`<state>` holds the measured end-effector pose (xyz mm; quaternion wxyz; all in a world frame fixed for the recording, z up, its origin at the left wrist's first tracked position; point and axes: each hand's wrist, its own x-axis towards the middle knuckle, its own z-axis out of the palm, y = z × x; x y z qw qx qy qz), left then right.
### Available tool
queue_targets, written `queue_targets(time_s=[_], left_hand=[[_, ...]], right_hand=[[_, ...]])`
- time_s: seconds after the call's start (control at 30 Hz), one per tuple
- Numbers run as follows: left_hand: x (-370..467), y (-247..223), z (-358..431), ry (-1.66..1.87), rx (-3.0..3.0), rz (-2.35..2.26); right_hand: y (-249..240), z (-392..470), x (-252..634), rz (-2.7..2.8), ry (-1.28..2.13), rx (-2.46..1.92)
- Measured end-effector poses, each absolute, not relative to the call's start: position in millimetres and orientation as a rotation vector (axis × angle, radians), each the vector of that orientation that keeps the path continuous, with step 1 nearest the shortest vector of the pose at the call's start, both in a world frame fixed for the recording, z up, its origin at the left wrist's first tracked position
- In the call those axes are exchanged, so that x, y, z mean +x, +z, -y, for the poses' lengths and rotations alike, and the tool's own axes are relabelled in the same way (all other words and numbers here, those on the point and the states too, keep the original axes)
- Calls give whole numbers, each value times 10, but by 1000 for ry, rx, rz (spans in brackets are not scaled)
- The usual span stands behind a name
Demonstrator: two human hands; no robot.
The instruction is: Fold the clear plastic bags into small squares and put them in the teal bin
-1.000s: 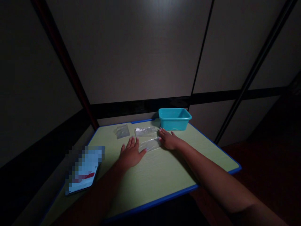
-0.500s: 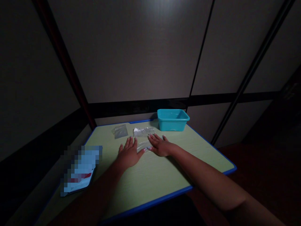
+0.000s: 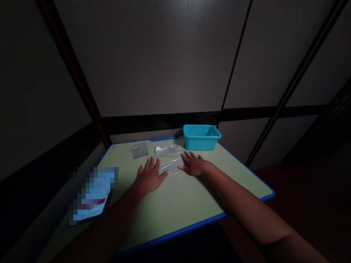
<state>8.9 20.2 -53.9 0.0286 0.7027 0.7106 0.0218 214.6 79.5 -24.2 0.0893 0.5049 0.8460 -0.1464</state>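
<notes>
A clear plastic bag (image 3: 172, 166) lies flat on the table, creased lengthwise between my two hands. My left hand (image 3: 149, 176) presses down at its left end, fingers spread and thumb pointing toward the middle. At the right end, my right hand (image 3: 193, 163) rests flat with its fingers stretched out, covering that part of the bag. Just beyond my fingers is a crumpled clear plastic bag (image 3: 166, 151). Farther left lies another flat, greyish see-through bag (image 3: 140, 150).
A turquoise plastic basin (image 3: 201, 143) stands at the table's back right corner. On the left lies a tablet-like device (image 3: 94, 195), its screen blurred out. The pale green table (image 3: 164, 219) has a blue edge and stands against a panelled wall (image 3: 159, 73).
My right hand has slid to the right, away from my left hand, so more of the creased bag shows between them. My left hand stays nearly in place.
</notes>
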Motion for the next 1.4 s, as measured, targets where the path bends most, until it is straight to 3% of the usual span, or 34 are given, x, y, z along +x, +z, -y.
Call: queue_targets(time_s=[0.37,0.7,1.07,1.4], left_hand=[[66,-582,-200,137,2203,-2182],[24,-362,-136,440,2387,-2253],[52,-429,-76,283,2572,-1510],[28,-519,-210,422,2490,-1907]], right_hand=[[-205,-844,2211,-2531,-421,1469],[-227,-861,2220,-2555,-390,1454],[-260,-877,2210,-2552,-420,1436],[-285,-844,2134,-2760,-291,1499]])
